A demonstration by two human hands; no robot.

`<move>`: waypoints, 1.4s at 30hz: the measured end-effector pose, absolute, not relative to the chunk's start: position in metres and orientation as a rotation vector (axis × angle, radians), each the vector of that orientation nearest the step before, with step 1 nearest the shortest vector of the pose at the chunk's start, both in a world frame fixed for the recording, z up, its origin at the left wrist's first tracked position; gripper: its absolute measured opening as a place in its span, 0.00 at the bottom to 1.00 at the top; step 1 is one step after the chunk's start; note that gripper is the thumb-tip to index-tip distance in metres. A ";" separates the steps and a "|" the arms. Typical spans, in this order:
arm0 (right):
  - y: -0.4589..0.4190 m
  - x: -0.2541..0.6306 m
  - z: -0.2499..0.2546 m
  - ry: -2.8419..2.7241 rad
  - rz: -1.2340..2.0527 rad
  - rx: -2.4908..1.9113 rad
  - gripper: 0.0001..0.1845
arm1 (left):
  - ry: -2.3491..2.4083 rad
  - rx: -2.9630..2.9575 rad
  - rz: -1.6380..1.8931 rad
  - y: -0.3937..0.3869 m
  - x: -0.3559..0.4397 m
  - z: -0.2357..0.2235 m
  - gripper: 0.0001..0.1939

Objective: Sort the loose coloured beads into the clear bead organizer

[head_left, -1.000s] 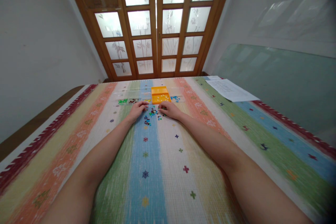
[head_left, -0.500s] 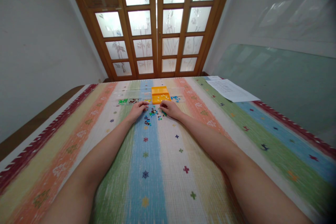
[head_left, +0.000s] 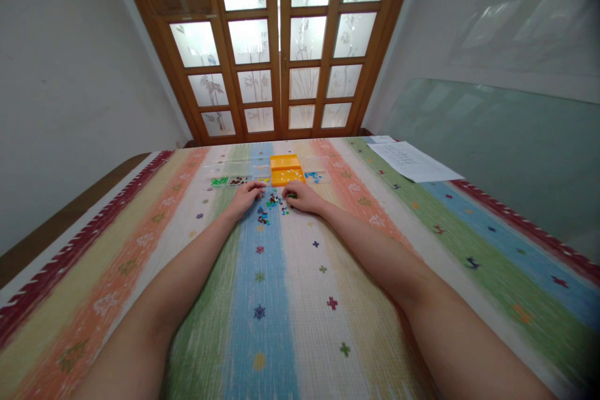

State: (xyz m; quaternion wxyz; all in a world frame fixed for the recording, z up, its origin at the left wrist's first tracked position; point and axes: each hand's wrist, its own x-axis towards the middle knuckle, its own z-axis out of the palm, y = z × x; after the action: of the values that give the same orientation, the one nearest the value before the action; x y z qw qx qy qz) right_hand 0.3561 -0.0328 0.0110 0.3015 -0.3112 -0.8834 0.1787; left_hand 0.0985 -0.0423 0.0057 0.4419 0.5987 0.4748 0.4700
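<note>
A loose pile of tiny coloured beads [head_left: 270,205] lies on the striped cloth [head_left: 281,300] far out in front of me. My left hand [head_left: 244,196] rests palm down at the pile's left edge, fingers curled toward a clear compartment strip [head_left: 229,180] that holds green and dark beads. My right hand [head_left: 304,195] sits at the pile's right edge with fingertips pinched together on the beads; what they hold is too small to see. An orange tray [head_left: 285,170] with a few pale beads stands just beyond both hands.
A second clear strip with blue beads [head_left: 315,175] lies right of the orange tray. A sheet of paper [head_left: 412,160] rests at the far right of the cloth. Wooden glazed doors [head_left: 281,44] stand behind the table; walls close in on both sides.
My right hand lifted slightly toward the orange tray half a second ago, then came back down to the bead pile. My left hand stayed in place.
</note>
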 end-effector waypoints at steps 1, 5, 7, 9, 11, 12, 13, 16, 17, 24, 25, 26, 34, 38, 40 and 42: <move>-0.034 0.356 0.012 -2.348 0.474 -0.823 0.09 | 1.182 1.487 1.165 -0.042 0.098 0.005 0.15; -0.035 0.357 0.013 -2.359 0.488 -0.822 0.09 | 1.197 1.492 1.154 -0.042 0.098 0.005 0.15; -0.033 0.357 0.012 -2.344 0.520 -0.827 0.12 | 1.194 1.496 1.152 -0.042 0.098 0.005 0.15; -0.031 0.358 0.013 -2.343 0.576 -0.817 0.13 | 1.190 1.499 1.156 -0.043 0.099 0.006 0.15; -0.031 0.359 0.016 -2.365 0.639 -0.796 0.13 | 1.191 1.500 1.159 -0.043 0.099 0.006 0.15; -0.031 0.359 0.018 -2.379 0.665 -0.788 0.13 | 1.193 1.497 1.160 -0.043 0.099 0.006 0.15; -0.032 0.360 0.020 -2.391 0.684 -0.785 0.13 | 1.195 1.494 1.158 -0.043 0.099 0.006 0.16; -0.034 0.362 0.025 -2.419 0.708 -0.773 0.12 | 1.192 1.484 1.157 -0.043 0.099 0.006 0.16; -0.034 0.363 0.026 -2.430 0.709 -0.762 0.13 | 1.189 1.484 1.157 -0.043 0.099 0.006 0.16; -0.032 0.363 0.015 -2.461 0.541 -0.728 0.10 | 1.179 1.487 1.166 -0.043 0.099 0.006 0.15; -0.032 0.362 0.014 -2.457 0.529 -0.734 0.09 | 1.178 1.484 1.166 -0.043 0.099 0.006 0.15; -0.032 0.362 0.013 -2.452 0.523 -0.740 0.08 | 1.176 1.481 1.168 -0.044 0.099 0.006 0.15; -0.033 0.363 0.017 -2.472 0.558 -0.769 0.10 | 1.191 1.489 1.168 -0.045 0.099 0.007 0.15; -0.032 0.364 0.018 -2.496 0.565 -0.734 0.06 | 1.199 1.497 1.164 -0.044 0.099 0.006 0.15; -0.032 0.364 0.018 -2.500 0.565 -0.743 0.05 | 1.204 1.496 1.159 -0.043 0.099 0.006 0.15; -0.031 0.364 0.018 -2.498 0.563 -0.753 0.04 | 1.201 1.493 1.158 -0.043 0.099 0.006 0.15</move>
State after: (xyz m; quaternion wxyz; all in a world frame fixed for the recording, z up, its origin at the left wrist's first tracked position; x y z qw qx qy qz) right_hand 0.3640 -0.0314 0.0177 0.2341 -0.2743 -0.9099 0.2050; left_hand 0.0987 -0.0433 0.0059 0.4363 0.6001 0.4826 0.4654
